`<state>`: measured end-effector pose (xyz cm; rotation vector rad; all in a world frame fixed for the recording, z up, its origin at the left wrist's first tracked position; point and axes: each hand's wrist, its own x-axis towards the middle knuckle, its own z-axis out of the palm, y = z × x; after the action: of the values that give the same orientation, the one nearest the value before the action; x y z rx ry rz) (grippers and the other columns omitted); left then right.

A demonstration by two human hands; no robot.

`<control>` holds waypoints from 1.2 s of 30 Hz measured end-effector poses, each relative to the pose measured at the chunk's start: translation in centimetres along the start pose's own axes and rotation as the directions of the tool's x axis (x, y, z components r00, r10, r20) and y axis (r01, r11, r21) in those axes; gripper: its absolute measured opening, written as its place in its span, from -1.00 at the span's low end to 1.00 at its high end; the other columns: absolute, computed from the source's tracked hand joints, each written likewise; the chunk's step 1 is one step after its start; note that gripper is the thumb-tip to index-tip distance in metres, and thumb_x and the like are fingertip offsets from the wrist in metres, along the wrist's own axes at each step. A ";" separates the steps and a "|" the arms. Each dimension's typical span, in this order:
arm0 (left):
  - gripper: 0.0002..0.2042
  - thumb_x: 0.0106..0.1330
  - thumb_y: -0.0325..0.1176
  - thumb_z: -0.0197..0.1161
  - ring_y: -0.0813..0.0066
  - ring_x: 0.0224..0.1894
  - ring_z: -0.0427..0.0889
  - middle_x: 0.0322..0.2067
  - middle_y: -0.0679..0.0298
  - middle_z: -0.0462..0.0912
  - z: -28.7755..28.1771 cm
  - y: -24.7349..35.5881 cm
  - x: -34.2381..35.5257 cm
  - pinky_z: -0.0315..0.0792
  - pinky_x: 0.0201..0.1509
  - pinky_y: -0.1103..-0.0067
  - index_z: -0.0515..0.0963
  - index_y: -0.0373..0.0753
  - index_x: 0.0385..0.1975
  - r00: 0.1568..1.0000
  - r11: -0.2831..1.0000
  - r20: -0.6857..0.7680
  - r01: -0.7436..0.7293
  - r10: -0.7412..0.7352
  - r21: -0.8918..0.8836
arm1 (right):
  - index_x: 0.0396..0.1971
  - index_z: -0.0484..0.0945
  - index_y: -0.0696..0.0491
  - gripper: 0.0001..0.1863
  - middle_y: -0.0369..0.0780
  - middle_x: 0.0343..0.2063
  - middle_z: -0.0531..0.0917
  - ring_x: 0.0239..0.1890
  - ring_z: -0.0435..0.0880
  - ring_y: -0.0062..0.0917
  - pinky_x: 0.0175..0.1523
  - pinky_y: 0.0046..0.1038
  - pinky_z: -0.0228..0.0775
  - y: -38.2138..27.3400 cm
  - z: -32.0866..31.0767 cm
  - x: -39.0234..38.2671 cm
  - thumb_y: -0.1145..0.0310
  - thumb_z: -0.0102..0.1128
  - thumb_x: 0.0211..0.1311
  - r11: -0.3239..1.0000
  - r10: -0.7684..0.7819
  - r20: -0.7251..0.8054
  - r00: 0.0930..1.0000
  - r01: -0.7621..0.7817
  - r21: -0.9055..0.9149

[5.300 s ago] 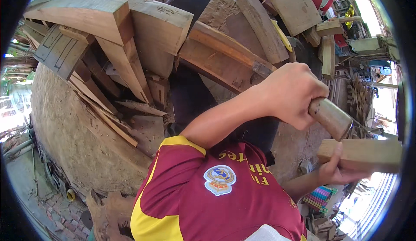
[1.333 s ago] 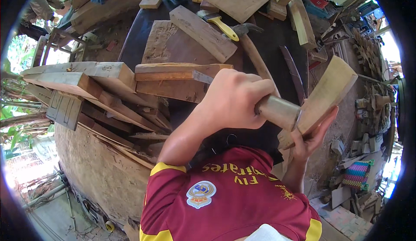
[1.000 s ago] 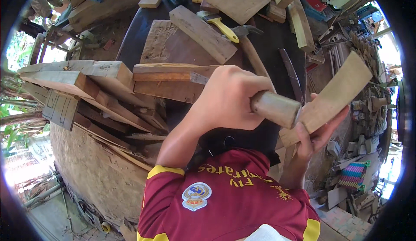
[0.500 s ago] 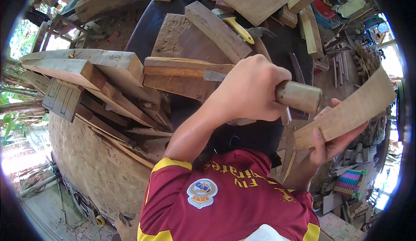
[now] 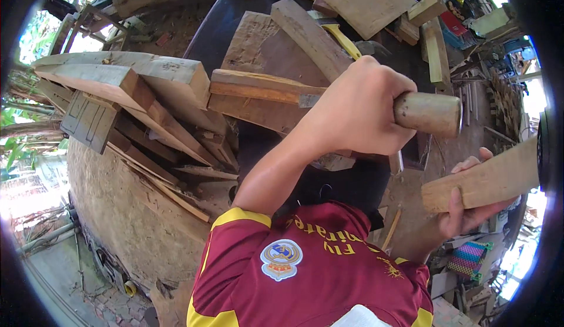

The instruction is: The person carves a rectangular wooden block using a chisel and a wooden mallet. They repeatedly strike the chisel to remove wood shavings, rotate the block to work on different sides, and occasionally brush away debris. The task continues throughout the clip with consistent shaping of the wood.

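My left hand (image 5: pixel 367 106) is closed in a fist around a chisel. Its round wooden handle (image 5: pixel 427 113) sticks out on the right, and its flat metal blade (image 5: pixel 309 100) shows past the wrist on the left. The blade's edge lies at a reddish-brown wooden bar (image 5: pixel 255 87), which has a cut-down stretch near the blade. My right hand (image 5: pixel 464 200) grips a flat piece of wood (image 5: pixel 487 179), thumb on its near face and fingers behind. That piece stands off to the right of the chisel handle, apart from it, its far end cut off by the dark rim.
Thick beams (image 5: pixel 158 86) lean at the left beside a big rounded log (image 5: pixel 129 209). On the dark table (image 5: pixel 202 39) lie a brown board (image 5: pixel 270 51), a wooden block (image 5: pixel 311 36), a yellow-handled hammer (image 5: pixel 343 42) and a square board (image 5: pixel 369 4). A woven basket (image 5: pixel 470 259) sits lower right.
My right hand with the flat wood has swung down and right, away from the chisel. The view has shifted a little; my left hand keeps its hold, with the blade showing slightly less.
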<state>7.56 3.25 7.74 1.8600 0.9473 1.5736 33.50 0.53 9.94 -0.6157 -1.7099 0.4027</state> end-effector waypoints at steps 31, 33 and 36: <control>-0.84 -0.24 -0.41 0.29 -0.02 -0.62 0.47 -0.70 -0.03 0.46 0.1 -0.7 0.1 0.42 -0.49 0.37 0.53 -0.35 -0.67 0.997 0.998 -0.042 0.059 -0.061 -0.037 | 0.26 0.30 0.28 -0.20 0.02 0.15 0.50 0.10 0.57 -0.29 0.15 -0.28 0.49 1.2 -2.5 1.6 0.53 0.52 0.00 0.590 -0.176 0.086 0.981 0.175 -0.788; -0.84 -0.24 -0.40 0.29 -0.04 -0.60 0.48 -0.70 -0.03 0.46 0.4 -0.7 0.1 0.42 -0.48 0.35 0.53 -0.35 -0.67 0.998 0.999 -0.034 0.046 -0.047 -0.026 | 0.27 0.31 0.26 -0.21 0.02 0.17 0.48 0.11 0.56 -0.28 0.20 -0.27 0.46 1.1 -3.0 1.9 0.55 0.50 0.01 0.855 -0.070 -0.199 0.977 -0.044 -0.517; -0.84 -0.25 -0.39 0.30 -0.06 -0.58 0.50 -0.69 -0.03 0.47 1.2 -0.9 0.1 0.43 -0.46 0.33 0.54 -0.34 -0.68 0.998 0.997 -0.005 0.062 -0.062 0.035 | 0.21 0.33 0.26 -0.34 0.07 0.14 0.49 0.13 0.55 -0.26 0.02 -0.30 0.54 1.7 -2.7 0.7 0.59 0.40 0.07 0.935 0.012 -0.364 0.931 -0.140 -0.327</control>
<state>8.58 3.96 6.92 1.8336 1.0309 1.5334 36.28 2.14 10.16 -0.9564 -1.4137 0.0291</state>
